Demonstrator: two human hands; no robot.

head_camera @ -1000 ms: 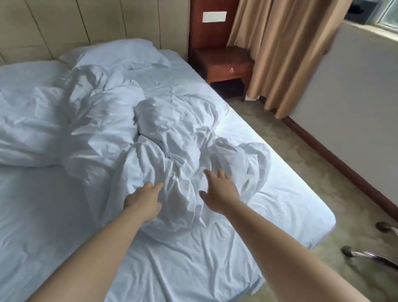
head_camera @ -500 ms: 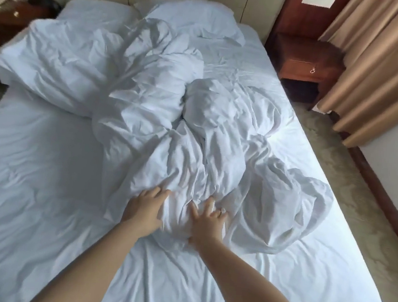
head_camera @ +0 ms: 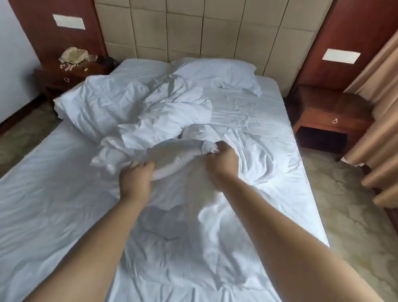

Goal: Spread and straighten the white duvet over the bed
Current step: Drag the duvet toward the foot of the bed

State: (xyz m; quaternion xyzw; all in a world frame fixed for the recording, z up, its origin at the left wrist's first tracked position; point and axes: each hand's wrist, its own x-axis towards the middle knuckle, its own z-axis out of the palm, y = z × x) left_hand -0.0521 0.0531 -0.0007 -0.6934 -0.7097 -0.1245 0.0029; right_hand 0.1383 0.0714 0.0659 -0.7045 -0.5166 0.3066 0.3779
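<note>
- White duvet (head_camera: 172, 113) is lying bunched mid-bed (head_camera: 25, 205), toward the head edge.
- Its near fold is being gripped by left hand (head_camera: 136, 181), fingers closed.
- Fabric is being clenched by right hand (head_camera: 221, 161).

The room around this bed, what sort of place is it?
Probably a hotel bedroom. A tall padded beige headboard spans the wall, matching dark wooden nightstands flank the bed, one carrying a cream desk telephone, and the bedding is all plain white.
</note>
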